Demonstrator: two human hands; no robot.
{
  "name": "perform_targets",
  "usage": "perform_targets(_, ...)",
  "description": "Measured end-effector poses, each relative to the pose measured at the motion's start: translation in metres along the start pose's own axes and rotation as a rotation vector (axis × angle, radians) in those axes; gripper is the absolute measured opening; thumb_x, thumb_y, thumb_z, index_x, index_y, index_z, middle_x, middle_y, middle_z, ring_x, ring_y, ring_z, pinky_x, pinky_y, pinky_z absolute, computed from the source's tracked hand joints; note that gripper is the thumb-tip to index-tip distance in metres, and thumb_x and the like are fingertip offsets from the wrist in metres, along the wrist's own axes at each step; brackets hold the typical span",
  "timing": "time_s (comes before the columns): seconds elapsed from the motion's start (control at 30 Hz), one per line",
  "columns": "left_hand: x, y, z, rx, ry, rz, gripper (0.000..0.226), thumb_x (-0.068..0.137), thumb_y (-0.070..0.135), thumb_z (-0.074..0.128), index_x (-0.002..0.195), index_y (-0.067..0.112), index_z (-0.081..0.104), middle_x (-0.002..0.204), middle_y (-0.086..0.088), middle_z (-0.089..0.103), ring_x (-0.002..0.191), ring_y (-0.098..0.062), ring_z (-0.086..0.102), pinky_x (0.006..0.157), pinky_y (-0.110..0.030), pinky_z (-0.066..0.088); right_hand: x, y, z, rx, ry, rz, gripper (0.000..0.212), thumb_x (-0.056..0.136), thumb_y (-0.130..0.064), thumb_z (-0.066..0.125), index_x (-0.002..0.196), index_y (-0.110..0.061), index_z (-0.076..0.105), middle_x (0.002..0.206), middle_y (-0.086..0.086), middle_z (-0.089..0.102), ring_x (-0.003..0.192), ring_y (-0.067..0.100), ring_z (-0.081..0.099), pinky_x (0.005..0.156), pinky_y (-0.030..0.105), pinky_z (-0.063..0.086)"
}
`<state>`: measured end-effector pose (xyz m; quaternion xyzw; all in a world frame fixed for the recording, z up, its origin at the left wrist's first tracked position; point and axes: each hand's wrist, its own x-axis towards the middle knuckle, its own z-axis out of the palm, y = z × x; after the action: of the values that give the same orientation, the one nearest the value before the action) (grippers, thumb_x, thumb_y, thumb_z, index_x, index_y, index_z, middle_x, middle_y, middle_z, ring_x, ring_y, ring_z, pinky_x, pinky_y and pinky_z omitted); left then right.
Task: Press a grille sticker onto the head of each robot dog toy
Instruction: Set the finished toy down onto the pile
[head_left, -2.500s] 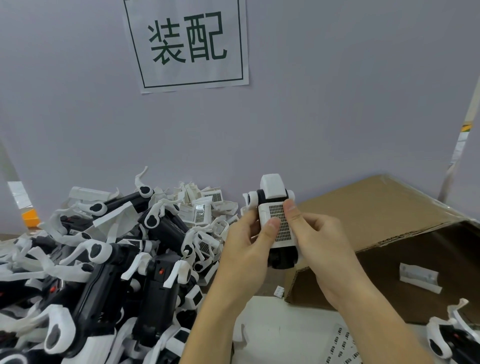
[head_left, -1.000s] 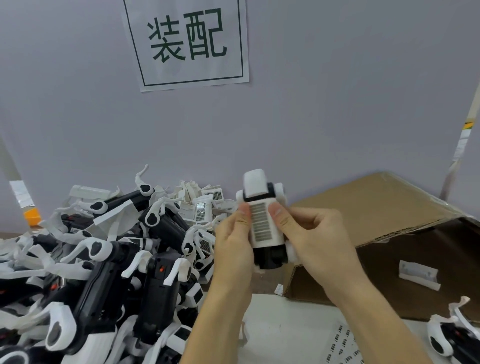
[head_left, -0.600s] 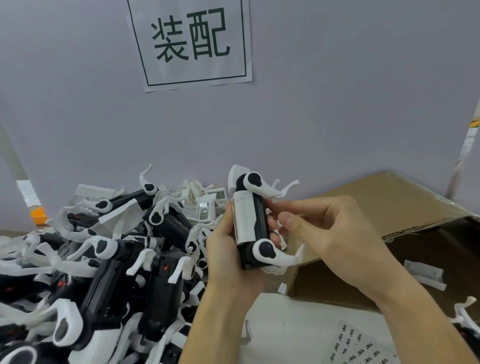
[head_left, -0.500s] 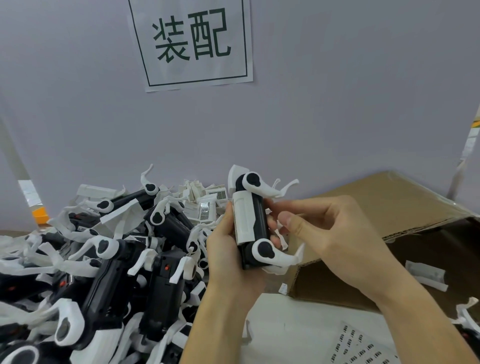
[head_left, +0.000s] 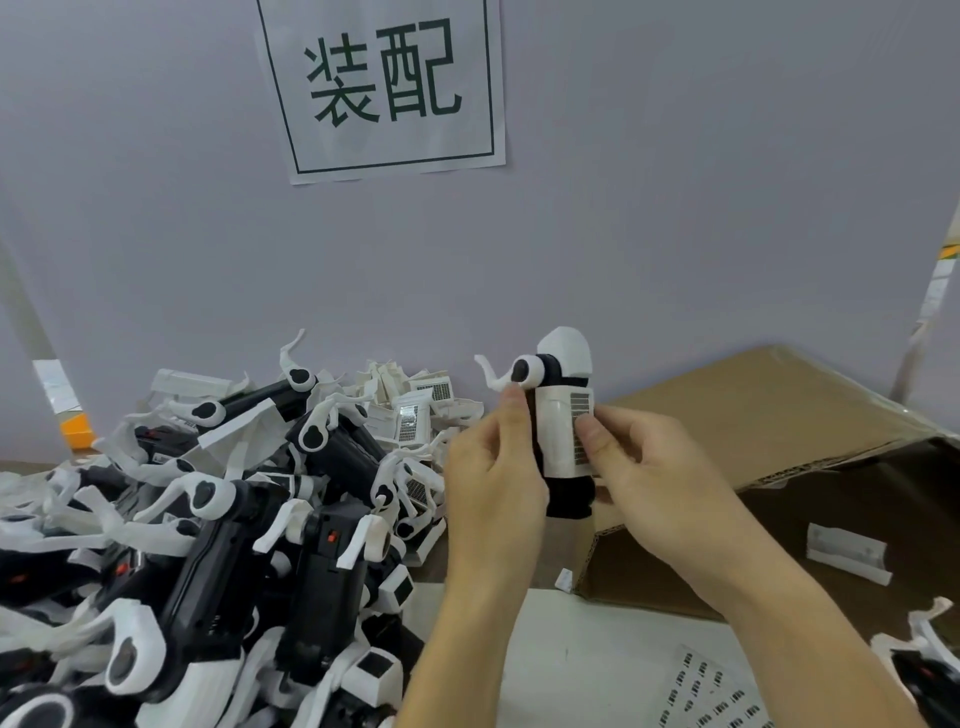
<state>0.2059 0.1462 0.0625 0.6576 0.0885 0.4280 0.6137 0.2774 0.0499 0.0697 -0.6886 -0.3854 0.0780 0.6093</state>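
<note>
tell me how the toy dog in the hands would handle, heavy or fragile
The toy dog is probably light: the left hand and right hand hold it up with fingertips alone. Its thin white leg sticks out and looks apt to snag or snap. The smooth shell may be slippery.

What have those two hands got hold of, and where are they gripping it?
One robot dog toy, held upright between both hands. The left hand grips its left side, and the right hand its right side, thumb pressing on the grille sticker.

toy dog (head_left: 563, 436): lower half hidden by palms | sticker sheet (head_left: 711, 696): cut by bottom edge, print unreadable
</note>
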Motion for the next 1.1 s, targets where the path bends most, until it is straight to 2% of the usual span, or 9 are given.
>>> perform_targets(0.13, 0.000, 0.003, 0.001, 0.093, -0.145, 0.029, 0.037, 0.104, 0.011, 0.049, 0.094, 0.037, 0.074, 0.089, 0.009, 0.076, 0.086, -0.003, 0.069, 0.072, -0.014, 0.052, 0.001, 0.004, -0.001, 0.107, 0.099, 0.140, 0.044, 0.111, -0.027, 0.033, 0.100, -0.023, 0.075, 0.096, 0.001, 0.078, 0.098, 0.019, 0.072, 0.096, 0.049, 0.056)
perform_targets(0.2, 0.000, 0.005, 0.002, 0.120, -0.148, 0.024, 0.039, 0.101, 0.009, 0.056, 0.098, 0.044, 0.072, 0.094, 0.018, 0.076, 0.091, -0.001, 0.071, 0.078, -0.018, 0.056, 0.002, 0.003, -0.001, 0.162, 0.131, 0.185, 0.044, 0.112, -0.025, 0.033, 0.099, -0.020, 0.075, 0.096, 0.006, 0.078, 0.098, 0.024, 0.073, 0.092, 0.049, 0.058)
perform_targets(0.37, 0.000, 0.008, 0.000, 0.080, -0.088, -0.016, 0.028, 0.091, 0.012, 0.072, 0.102, 0.037, 0.076, 0.091, 0.016, 0.078, 0.083, -0.005, 0.075, 0.078, -0.042, 0.063, 0.003, 0.003, -0.005, 0.264, 0.120, 0.270, 0.039, 0.111, -0.021, 0.036, 0.104, -0.018, 0.074, 0.095, 0.010, 0.078, 0.085, 0.022, 0.073, 0.058, 0.029, 0.055)
perform_targets(0.57, -0.001, 0.010, 0.000, 0.082, -0.079, -0.021, 0.032, 0.093, 0.015, 0.070, 0.092, 0.047, 0.073, 0.088, 0.015, 0.078, 0.081, -0.004, 0.075, 0.069, -0.031, 0.062, 0.003, 0.002, -0.005, 0.254, 0.097, 0.258, 0.040, 0.111, -0.025, 0.037, 0.105, -0.017, 0.075, 0.098, 0.013, 0.076, 0.087, 0.025, 0.072, 0.060, 0.031, 0.056)
perform_targets(0.67, -0.001, 0.010, 0.000, -0.039, -0.029, -0.143, 0.023, 0.096, 0.016, 0.067, 0.096, 0.037, 0.075, 0.088, 0.007, 0.079, 0.078, -0.011, 0.076, 0.060, -0.027, 0.061, 0.002, 0.001, -0.005, 0.176, 0.067, 0.203, 0.043, 0.107, -0.042, 0.043, 0.101, -0.013, 0.075, 0.098, 0.016, 0.074, 0.094, 0.032, 0.071, 0.081, 0.048, 0.058)
perform_targets(0.77, 0.000, 0.008, 0.001, -0.271, 0.026, -0.332, 0.009, 0.096, 0.014, 0.067, 0.101, 0.019, 0.073, 0.087, -0.003, 0.079, 0.074, -0.015, 0.076, 0.051, -0.027, 0.056, -0.001, -0.002, -0.003, 0.073, 0.010, 0.127, 0.042, 0.084, -0.059, 0.066, 0.113, -0.029, 0.067, 0.097, -0.006, 0.075, 0.084, 0.004, 0.072, 0.067, 0.020, 0.057)
perform_targets(0.83, 0.002, 0.007, 0.000, -0.395, 0.068, -0.403, 0.007, 0.095, 0.012, 0.067, 0.102, 0.011, 0.069, 0.091, -0.009, 0.078, 0.073, -0.016, 0.075, 0.052, -0.026, 0.055, -0.001, -0.001, -0.003, 0.058, 0.123, 0.104, 0.040, 0.081, -0.047, 0.076, 0.115, -0.032, 0.061, 0.096, -0.013, 0.073, 0.082, -0.006, 0.069, 0.059, 0.009, 0.051)
perform_targets(1.0, 0.009, 0.001, -0.010, -0.156, 0.236, -0.247, 0.017, 0.091, 0.025, 0.071, 0.105, 0.021, 0.062, 0.094, 0.002, 0.066, 0.076, -0.010, 0.064, 0.064, -0.026, 0.053, -0.001, -0.002, -0.020, 0.154, 0.178, 0.020, 0.013, 0.089, -0.027, 0.070, 0.099, -0.026, 0.078, 0.080, -0.010, 0.074, 0.074, 0.005, 0.068, 0.067, 0.022, 0.048)
perform_targets(1.1, 0.012, 0.002, -0.020, -0.076, 0.178, -0.140, 0.018, 0.094, 0.032, 0.066, 0.111, 0.033, 0.062, 0.097, 0.006, 0.066, 0.088, -0.013, 0.067, 0.074, -0.030, 0.054, -0.006, -0.003, -0.039, 0.209, 0.004, 0.050, 0.027, 0.072, -0.035, 0.074, 0.088, -0.015, 0.082, 0.074, 0.005, 0.064, 0.069, 0.016, 0.058, 0.063, 0.026, 0.046)
